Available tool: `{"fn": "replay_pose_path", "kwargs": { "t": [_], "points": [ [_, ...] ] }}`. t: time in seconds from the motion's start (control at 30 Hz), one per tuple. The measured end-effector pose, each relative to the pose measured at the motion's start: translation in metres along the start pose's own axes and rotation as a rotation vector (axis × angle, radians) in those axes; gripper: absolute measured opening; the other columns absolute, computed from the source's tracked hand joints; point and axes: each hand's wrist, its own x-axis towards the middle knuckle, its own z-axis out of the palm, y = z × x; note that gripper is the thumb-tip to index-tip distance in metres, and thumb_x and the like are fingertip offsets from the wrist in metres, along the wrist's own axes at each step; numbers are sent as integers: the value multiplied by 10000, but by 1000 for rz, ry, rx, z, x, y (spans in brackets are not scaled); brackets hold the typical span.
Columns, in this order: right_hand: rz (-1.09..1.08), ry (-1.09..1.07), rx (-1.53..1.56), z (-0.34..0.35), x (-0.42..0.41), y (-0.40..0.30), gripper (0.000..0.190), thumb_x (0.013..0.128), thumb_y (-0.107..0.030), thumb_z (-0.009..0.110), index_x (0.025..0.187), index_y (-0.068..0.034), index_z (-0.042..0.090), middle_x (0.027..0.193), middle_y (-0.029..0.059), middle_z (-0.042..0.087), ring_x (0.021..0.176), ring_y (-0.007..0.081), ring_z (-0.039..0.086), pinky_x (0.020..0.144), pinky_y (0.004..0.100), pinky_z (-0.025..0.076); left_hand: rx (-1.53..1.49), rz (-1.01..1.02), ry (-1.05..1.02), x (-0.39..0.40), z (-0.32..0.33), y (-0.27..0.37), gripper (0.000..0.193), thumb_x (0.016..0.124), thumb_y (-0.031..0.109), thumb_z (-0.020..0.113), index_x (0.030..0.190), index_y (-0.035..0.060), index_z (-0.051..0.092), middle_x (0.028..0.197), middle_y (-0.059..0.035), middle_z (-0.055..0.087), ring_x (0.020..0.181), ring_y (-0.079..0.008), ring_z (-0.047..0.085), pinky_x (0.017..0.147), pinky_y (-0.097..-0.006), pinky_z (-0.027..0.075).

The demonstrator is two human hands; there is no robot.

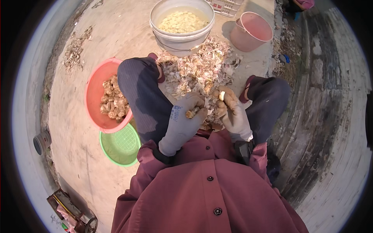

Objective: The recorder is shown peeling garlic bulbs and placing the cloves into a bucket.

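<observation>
Both my hands wear grey-white work gloves with soiled fingers. My left hand [186,113] closes around a brownish piece of a garlic bulb [191,113], mostly covered by the fingers. Between the thumb and fingers of my right hand [231,112] is a pale garlic clove [222,95]. Below and beyond the hands, a heap of garlic skins [201,64] covers the ground between my feet. A white bucket [180,43] past the heap holds many peeled garlic cloves [182,22] in liquid. Unpeeled garlic bulbs [113,100] lie in a pink-red basin [94,96] beside my left leg.
A green plastic sieve basket [122,145] sits partly under the basin. The pink bucket [247,38] and a plastic crate [225,7] are at the far side. A small pail [42,142] and a wheeled cart [72,212] stand left. Another person [303,4] shows at top right.
</observation>
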Motion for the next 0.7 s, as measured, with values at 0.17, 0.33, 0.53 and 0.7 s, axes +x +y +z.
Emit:
{"fn": "replay_pose_path", "kwargs": {
  "t": [0.17, 0.33, 0.53, 0.7],
  "points": [
    [-93, -62, -230, 18, -1, -8, 319, 1062, -211, 463, 1320, -34, 524, 1151, 58, 638, 771, 41, 501, 678, 175, 420, 124, -71, 0, -2, 3, -5, 160, 819, 34, 649, 970, -11, 629, 905, -122, 624, 803, -231, 605, 760, -322, 473],
    [2, 19, -438, 20, -4, -5, 368, 1042, -263, 521, 1320, -24, 543, 999, -3, 636, 768, 27, 519, 689, 173, 425, 311, 185, 123, 9, 6, 3, 288, 774, 22, 700, 1054, 45, 639, 904, -105, 613, 811, -310, 614, 726, -363, 476],
    [-1, 51, -426, 25, -11, 6, 382, 1041, -260, 525, 1333, -13, 536, 974, -17, 615, 821, 33, 557, 731, 178, 449, 605, 336, 107, 10, 12, -6, 251, 747, 77, 723, 980, 104, 633, 881, -64, 588, 804, -305, 599, 673, -394, 456],
    [41, 109, -426, 21, -10, 13, 345, 1041, -253, 524, 1290, -16, 548, 978, 0, 622, 723, 32, 512, 659, 179, 430, 692, 278, 63, 6, 15, -8, 201, 760, 97, 700, 946, 102, 625, 910, -79, 585, 821, -316, 600, 681, -416, 455]
  ]
}}
